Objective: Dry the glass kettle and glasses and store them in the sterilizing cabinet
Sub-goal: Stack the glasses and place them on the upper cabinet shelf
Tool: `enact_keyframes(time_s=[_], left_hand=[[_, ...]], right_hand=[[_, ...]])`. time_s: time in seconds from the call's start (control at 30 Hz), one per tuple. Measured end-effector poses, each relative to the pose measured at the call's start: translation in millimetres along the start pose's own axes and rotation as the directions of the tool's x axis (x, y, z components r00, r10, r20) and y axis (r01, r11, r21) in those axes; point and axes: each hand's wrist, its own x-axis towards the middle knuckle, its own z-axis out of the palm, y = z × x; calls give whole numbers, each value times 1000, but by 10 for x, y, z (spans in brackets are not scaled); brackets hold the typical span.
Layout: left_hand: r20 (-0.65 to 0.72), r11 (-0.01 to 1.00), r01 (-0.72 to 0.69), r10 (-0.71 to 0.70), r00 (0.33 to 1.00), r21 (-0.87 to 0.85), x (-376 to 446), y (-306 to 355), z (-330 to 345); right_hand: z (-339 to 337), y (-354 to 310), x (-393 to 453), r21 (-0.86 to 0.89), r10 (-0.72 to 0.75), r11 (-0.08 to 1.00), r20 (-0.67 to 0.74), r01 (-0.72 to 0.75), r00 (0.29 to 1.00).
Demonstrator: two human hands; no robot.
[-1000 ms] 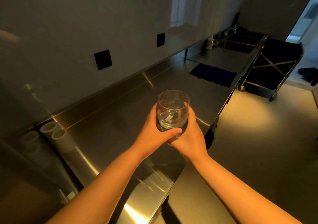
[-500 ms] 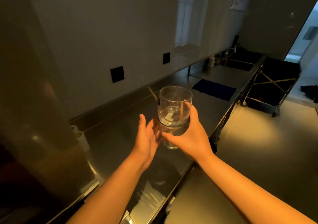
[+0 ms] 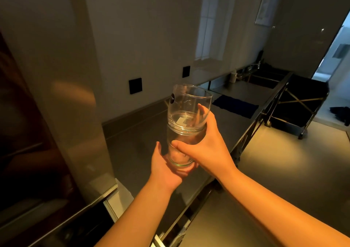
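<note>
Two clear glass tumblers, stacked one in the other (image 3: 186, 125), upright above the steel counter (image 3: 136, 152). We see a dark round sticker near the upper rim and a pale label through the thick base. Our right hand (image 3: 206, 150) wraps the stack's side, thumb across the lower glass; our left hand (image 3: 166, 169) cups the bottom, fingers curled beneath. A dark cloth (image 3: 235, 107) lies farther along.
</note>
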Motion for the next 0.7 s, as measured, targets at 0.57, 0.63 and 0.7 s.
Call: enact_keyframes(time_s=[0.57, 0.63, 0.7], left_hand=[[194, 998, 35, -46, 980, 58, -1009, -137, 227], [195, 996, 0, -17, 981, 89, -1185, -127, 192], [197, 995, -22, 3, 980, 97, -1356, -104, 155]], right_hand=[[-167, -835, -569, 76, -32, 997, 109, 24, 993], [-123, -967, -665, 66, -50, 997, 137, 41, 989], [-72, -1092, -751, 54, -70, 997, 161, 62, 984]])
